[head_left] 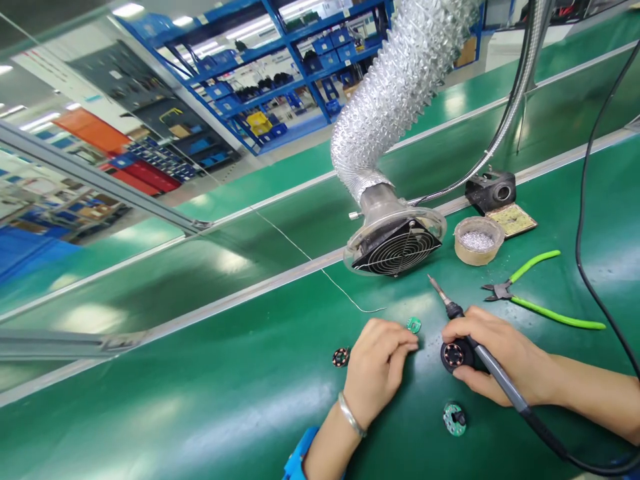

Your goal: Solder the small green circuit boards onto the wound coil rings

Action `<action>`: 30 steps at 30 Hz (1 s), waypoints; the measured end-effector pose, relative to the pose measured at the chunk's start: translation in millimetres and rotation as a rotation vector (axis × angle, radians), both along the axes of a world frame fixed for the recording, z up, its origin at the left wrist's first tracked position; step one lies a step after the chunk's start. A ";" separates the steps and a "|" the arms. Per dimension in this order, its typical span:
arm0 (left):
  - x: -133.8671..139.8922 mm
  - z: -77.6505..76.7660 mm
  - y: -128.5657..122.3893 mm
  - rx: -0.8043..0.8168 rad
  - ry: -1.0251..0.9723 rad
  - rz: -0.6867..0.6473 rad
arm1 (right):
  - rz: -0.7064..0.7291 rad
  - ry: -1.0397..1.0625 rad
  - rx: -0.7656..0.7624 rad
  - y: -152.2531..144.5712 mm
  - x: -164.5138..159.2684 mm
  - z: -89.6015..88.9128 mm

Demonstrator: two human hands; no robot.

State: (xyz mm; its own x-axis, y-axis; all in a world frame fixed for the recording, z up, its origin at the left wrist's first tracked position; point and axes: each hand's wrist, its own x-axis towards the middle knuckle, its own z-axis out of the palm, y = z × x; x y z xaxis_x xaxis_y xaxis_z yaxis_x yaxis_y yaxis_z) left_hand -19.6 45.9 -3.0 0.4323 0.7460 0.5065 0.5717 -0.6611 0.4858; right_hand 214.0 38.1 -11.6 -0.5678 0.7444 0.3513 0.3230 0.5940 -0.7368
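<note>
Head view, green bench mat (pixel 250 400), blue shelving (pixel 280 73), fume duct (pixel 400 87)

A single head-worn camera looks forward and down, tilted, close over the green workbench (pixel 210 400). The hands sit near at 5 o'clock; the fume extractor hood (pixel 395 240) at 1 o'clock; blue shelving (pixel 280 73) far off at 12.

The glossy green worktop (pixel 210 413) is gleaming under the lights, the crinkled foil duct (pixel 400 87) shining silver, the cutters (pixel 540 293) showing smooth green plastic handles.
</note>
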 end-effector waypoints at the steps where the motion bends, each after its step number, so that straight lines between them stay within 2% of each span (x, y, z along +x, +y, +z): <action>1: 0.4 -3.1 1.4 -0.027 0.035 0.060 | 0.000 0.000 0.002 0.2 -0.3 0.2; 5: 7.0 -12.6 5.0 -0.090 0.161 0.180 | -0.006 0.030 0.041 0.7 0.5 2.3; 11: 9.9 -11.2 5.3 -0.213 0.128 0.166 | -0.042 0.037 0.112 2.2 3.1 2.5; 16: 10.3 -14.3 1.6 -0.302 -0.051 0.238 | -0.083 0.030 0.188 1.5 0.7 2.2; 21: 19.6 -6.9 -11.9 -0.378 -0.366 0.195 | -0.151 0.057 0.301 -2.0 -5.9 10.8; 24: 24.7 0.6 -22.7 -0.217 -0.416 0.114 | -0.122 0.120 0.268 -4.6 -12.0 19.1; 27: 27.2 5.5 -28.6 0.026 -0.351 0.010 | -0.063 0.168 0.152 -6.2 -17.6 25.9; 30: 27.7 7.6 -27.9 0.195 -0.257 -0.080 | -0.037 0.188 0.083 -6.4 -20.7 27.9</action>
State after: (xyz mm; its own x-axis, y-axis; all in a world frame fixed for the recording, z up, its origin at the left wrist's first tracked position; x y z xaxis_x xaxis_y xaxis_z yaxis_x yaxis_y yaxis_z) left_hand 8.2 18.0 4.6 0.3252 0.5931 0.7365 0.3895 -0.7937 0.4672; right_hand 193.3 31.8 16.3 -0.4592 0.7279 0.5093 0.2072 0.6452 -0.7354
